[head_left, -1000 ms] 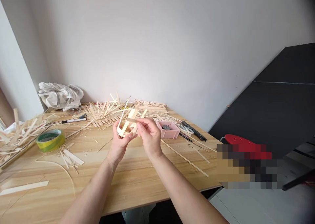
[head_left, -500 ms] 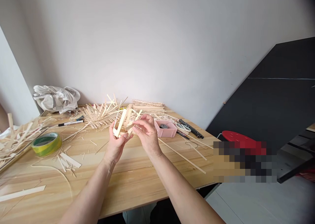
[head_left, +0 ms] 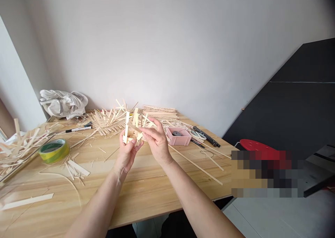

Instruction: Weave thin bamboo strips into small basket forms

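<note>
My left hand (head_left: 127, 155) is closed round the lower part of a small basket woven from pale bamboo strips (head_left: 126, 139), its thumb pressed on the near side. Several loose strip ends stand up from the basket's rim. With thumb and fingers, my right hand (head_left: 157, 141) pinches one flat bamboo strip (head_left: 134, 127) at the basket's right side; the strip slants up to the left across the opening. My fingers hide part of the weave. Both hands are raised above the wooden table (head_left: 146, 189).
Behind the hands lies a pile of bamboo strips (head_left: 104, 123). A roll of yellow-green tape (head_left: 54, 155) and a marker (head_left: 78, 129) are at the left. To the right are a pink crate (head_left: 179, 140), scissors (head_left: 198, 136) and a black cutter (head_left: 206, 136). A red stool (head_left: 258, 145) stands beyond.
The basket has turned slightly in my left hand, and its upright strips stand differently. The strip in my right hand now slants up over the opening. The view has shifted a little left.
</note>
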A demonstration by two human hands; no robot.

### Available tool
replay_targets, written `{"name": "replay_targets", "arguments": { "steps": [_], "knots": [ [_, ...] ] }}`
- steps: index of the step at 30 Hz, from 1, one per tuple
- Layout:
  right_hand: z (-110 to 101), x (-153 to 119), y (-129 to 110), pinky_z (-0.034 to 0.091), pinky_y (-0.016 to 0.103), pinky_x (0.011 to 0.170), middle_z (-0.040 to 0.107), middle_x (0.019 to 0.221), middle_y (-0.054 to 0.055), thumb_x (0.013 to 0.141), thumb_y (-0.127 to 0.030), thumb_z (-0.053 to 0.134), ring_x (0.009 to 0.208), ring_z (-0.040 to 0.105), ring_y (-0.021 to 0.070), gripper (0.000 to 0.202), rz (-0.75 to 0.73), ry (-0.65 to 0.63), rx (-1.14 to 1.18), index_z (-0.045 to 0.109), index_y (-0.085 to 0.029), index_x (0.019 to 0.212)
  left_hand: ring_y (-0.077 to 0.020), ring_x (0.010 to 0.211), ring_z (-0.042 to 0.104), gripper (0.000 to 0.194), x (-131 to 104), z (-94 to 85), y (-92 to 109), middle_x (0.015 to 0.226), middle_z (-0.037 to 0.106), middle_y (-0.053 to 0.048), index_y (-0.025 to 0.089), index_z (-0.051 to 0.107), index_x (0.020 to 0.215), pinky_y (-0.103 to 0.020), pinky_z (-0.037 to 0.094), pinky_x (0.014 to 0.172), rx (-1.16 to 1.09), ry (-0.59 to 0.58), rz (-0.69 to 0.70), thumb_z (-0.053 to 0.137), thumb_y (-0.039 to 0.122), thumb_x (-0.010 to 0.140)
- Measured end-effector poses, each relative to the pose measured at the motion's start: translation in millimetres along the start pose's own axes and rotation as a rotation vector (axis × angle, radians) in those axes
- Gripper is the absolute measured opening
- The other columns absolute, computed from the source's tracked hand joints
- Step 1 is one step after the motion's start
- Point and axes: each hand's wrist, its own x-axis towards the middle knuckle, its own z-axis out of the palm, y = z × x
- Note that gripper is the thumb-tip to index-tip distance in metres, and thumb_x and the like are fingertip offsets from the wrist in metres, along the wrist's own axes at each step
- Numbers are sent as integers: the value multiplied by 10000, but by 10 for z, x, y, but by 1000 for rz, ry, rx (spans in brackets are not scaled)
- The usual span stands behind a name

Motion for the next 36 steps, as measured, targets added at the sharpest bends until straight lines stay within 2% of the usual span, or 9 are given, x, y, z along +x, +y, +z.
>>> {"name": "replay_targets", "arguments": {
  "steps": [5, 8, 11, 14, 18, 25, 29, 32, 36],
  "knots": [
    [88, -23, 24, 495, 302, 816, 472, 1140, 38, 823, -107, 501, 954, 566, 147, 271, 2, 41, -8, 669, -287, 936, -96, 849, 576, 459, 9, -5, -8, 925, 573, 45, 301, 496, 1040, -302, 492, 812, -58, 20, 2, 699, 155, 656],
    [152, -43, 57, 508, 284, 765, 508, 1033, 32, 806, -102, 511, 886, 583, 135, 278, 22, 15, 65, 631, -281, 982, -82, 844, 570, 419, 16, -4, -8, 954, 583, 45, 285, 517, 1011, -267, 488, 805, -55, 21, 2, 700, 160, 656],
    [206, -50, 84, 515, 284, 739, 551, 928, 12, 762, -104, 559, 810, 606, 127, 299, 132, -4, 213, 540, -255, 1019, -84, 870, 560, 376, 21, -2, -9, 1014, 590, 30, 271, 527, 997, -254, 484, 804, -29, 7, 9, 692, 185, 670],
    [216, -34, 77, 510, 285, 723, 575, 824, -8, 738, -123, 589, 764, 611, 130, 229, 202, -17, 269, 502, -227, 922, -99, 922, 552, 373, 25, -7, -12, 1044, 589, 23, 271, 523, 998, -278, 471, 843, -22, -6, 15, 691, 200, 672],
    [172, 16, 30, 479, 266, 671, 547, 749, -8, 754, -126, 570, 731, 557, 130, 102, 92, -47, 120, 533, -209, 707, -114, 921, 559, 425, 23, -15, -11, 1020, 581, 26, 281, 496, 1022, -313, 472, 844, -12, -1, -7, 701, 202, 658],
    [122, 69, 19, 447, 252, 639, 541, 692, -15, 755, -108, 580, 690, 539, 125, 139, 38, -74, 92, 546, -202, 658, -112, 907, 561, 452, 12, -12, -14, 1012, 570, 23, 284, 477, 1039, -307, 485, 823, 40, 12, -8, 697, 183, 658],
    [74, 46, 36, 465, 256, 652, 593, 777, 3, 761, -101, 568, 695, 563, 123, 98, 20, -163, 73, 564, -198, 752, -133, 945, 569, 480, 29, -12, -5, 1042, 583, 15, 288, 477, 1078, -336, 472, 861, 66, 33, 14, 697, 201, 660],
    [52, 20, 69, 480, 264, 673, 610, 865, 12, 749, -83, 559, 700, 573, 118, 142, 65, -212, 63, 557, -202, 826, -145, 982, 563, 454, 42, -13, 8, 1105, 578, 5, 282, 490, 1075, -334, 474, 860, 72, 51, 26, 688, 220, 671],
    [71, 9, 130, 493, 263, 679, 606, 838, -2, 740, -131, 595, 738, 591, 127, 184, 166, -182, 184, 535, -216, 891, -146, 998, 563, 415, 45, -12, 13, 1133, 572, 9, 280, 501, 1050, -318, 480, 854, 89, 44, 22, 684, 230, 681]
  ]
}}
